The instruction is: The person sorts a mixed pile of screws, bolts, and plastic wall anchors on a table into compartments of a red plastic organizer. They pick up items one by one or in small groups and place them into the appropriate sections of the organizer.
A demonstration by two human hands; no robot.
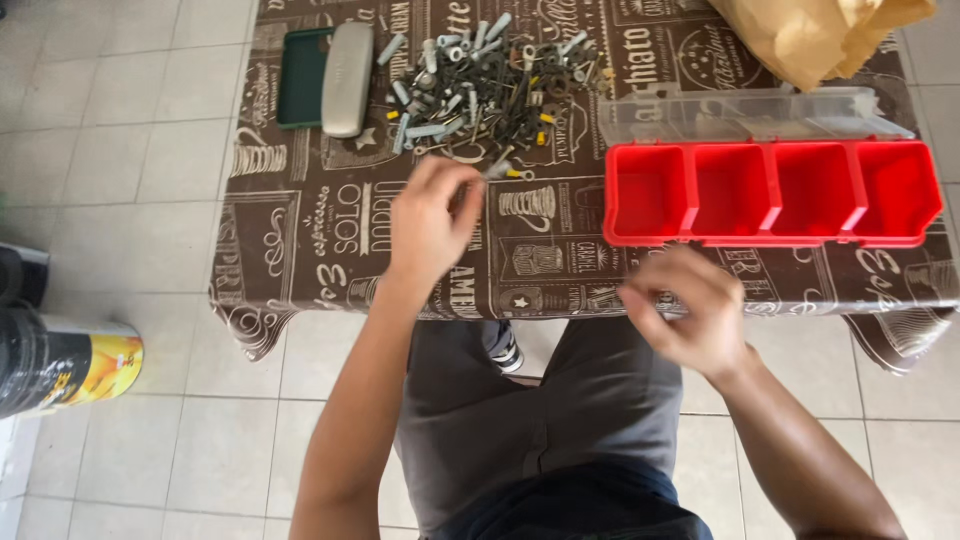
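The left hand (430,215) pinches a small grey plug (497,168) at the near edge of the hardware pile (490,85). Right of that pile sits the red four-compartment tray (770,192); the right hand (690,310), blurred and loosely curled, hovers just before it, and whether it holds anything cannot be told.

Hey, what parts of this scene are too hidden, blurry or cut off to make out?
Head view only:
- Right hand: motion-blurred, so any grip cannot be told.
- Left hand: the small grey piece at its fingertips is too tiny to identify.
- Brown paper bag: cut off by the top edge.
- Hardware pile: single pieces too small.
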